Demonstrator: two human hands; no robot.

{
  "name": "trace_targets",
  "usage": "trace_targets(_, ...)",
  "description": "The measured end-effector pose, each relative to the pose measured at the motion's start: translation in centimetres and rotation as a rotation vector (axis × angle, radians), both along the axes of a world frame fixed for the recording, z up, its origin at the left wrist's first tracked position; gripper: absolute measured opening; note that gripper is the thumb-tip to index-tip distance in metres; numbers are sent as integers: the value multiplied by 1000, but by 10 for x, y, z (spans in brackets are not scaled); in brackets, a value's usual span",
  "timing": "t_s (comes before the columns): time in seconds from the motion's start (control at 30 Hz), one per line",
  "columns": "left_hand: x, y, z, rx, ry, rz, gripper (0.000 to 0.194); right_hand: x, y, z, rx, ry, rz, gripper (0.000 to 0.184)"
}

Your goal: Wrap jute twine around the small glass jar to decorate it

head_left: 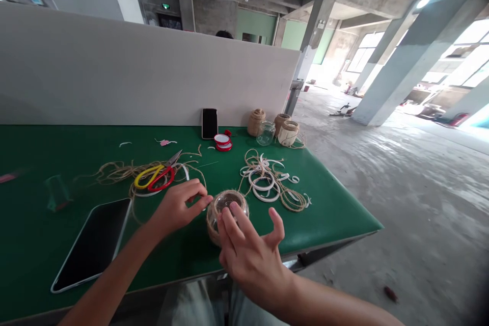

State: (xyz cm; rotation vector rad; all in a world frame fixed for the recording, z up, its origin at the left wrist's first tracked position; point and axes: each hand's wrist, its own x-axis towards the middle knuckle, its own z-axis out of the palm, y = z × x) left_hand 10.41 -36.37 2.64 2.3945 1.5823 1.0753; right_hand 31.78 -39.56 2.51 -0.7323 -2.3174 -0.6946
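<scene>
A glass jar (229, 197) wrapped in brown twine stands at the table's front edge. My right hand (250, 247) lies over its near side, fingers stretched across the mouth and thumb held apart; it hides much of the jar's front. At the jar's left rim is my left hand (181, 206), fingers curled and thumb close to the index finger. What it pinches, if anything, is too small to make out. A strand of twine (244, 181) runs from behind the jar toward a loose pile of twine (294, 202) and white tape rings (263, 183) on the right.
Scissors (155, 177) with yellow and red handles lie on tangled twine (114, 172). A large phone (93, 244) lies front left; a smaller phone (210, 123) leans against the white partition (153, 76). Red-rimmed tape rolls (222, 141), a clear jar (265, 133) and wrapped jars (255, 122) stand behind.
</scene>
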Motion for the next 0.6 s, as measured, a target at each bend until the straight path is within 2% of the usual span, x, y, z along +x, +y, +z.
trace_targets(0.13,1,-3,2,-6,28,2,22,2,5,23,-274,33,-63,28)
trace_targets(0.2,2,-4,2,11,26,17,21,1,11,28,-353,88,-130,41)
trace_targets(0.27,3,-4,2,32,15,34,20,-1,18,26,-378,135,-190,64)
trace_targets(0.33,3,-4,1,44,12,44,21,-4,23,19,-413,162,-214,80)
trace_targets(0.47,3,-3,2,28,-8,46,25,-5,28,10,-508,193,-164,80)
trace_targets(0.6,3,-5,4,30,-23,42,26,0,33,15,-592,189,-89,80)
